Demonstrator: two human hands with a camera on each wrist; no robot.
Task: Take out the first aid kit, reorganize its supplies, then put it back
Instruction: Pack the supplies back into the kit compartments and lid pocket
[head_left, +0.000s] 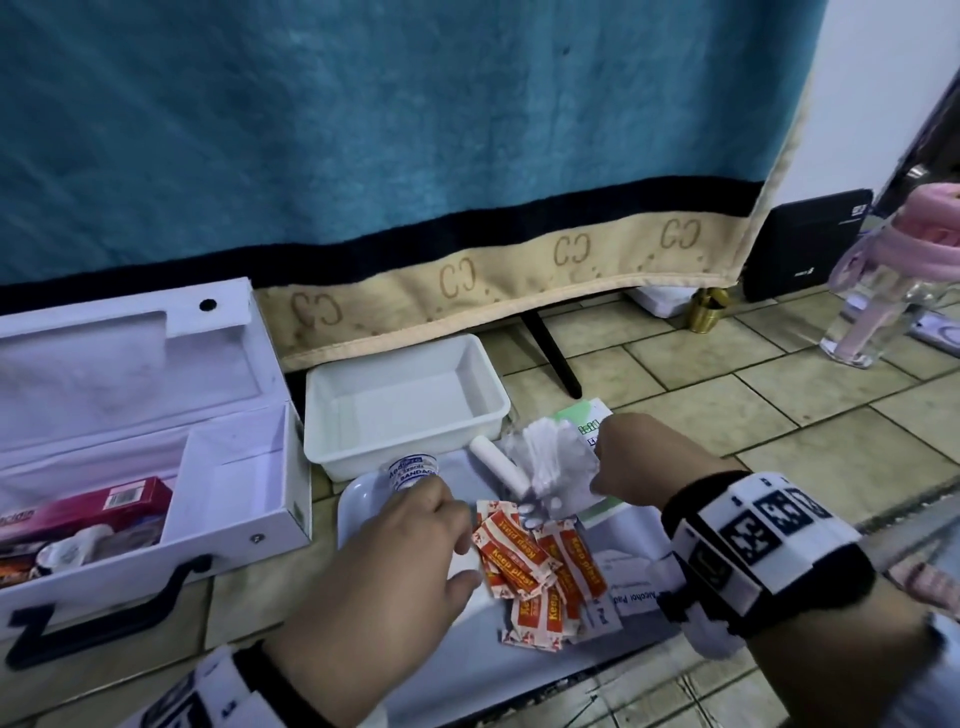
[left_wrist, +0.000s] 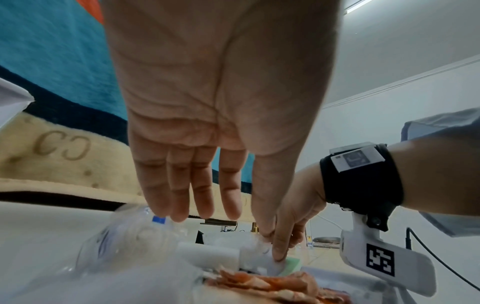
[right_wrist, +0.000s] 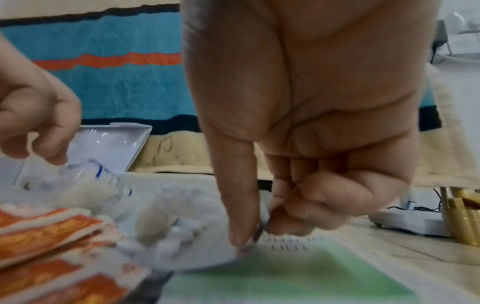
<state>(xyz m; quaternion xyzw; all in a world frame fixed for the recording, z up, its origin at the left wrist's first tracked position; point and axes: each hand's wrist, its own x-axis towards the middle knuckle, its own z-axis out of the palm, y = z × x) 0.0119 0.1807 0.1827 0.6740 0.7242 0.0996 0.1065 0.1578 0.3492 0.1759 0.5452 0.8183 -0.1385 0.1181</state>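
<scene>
The white first aid box (head_left: 234, 525) stands open on the floor at left, with a pink carton (head_left: 98, 506) inside. Beside it a flat tray (head_left: 358, 493) carries orange plasters (head_left: 535, 561), a wrapped bandage roll (head_left: 413, 470), a white roll (head_left: 496, 465) and a clear bag of cotton swabs (head_left: 550, 462). My right hand (head_left: 639, 462) pinches the bag's edge (right_wrist: 197, 246) between thumb (right_wrist: 241, 216) and forefinger. My left hand (head_left: 410, 535) hovers over the tray with straight fingers (left_wrist: 179, 197), their tips at the bandage wrapper (left_wrist: 145, 228).
An empty white bin (head_left: 405, 400) sits behind the tray. A green-and-white box (head_left: 582, 415) and an alcohol pad box (head_left: 634, 571) lie under my right hand. A blue blanket (head_left: 415, 156) hangs behind; a black table leg (head_left: 550, 353), clear bottle (head_left: 872, 301) and black box (head_left: 805, 249) stand right.
</scene>
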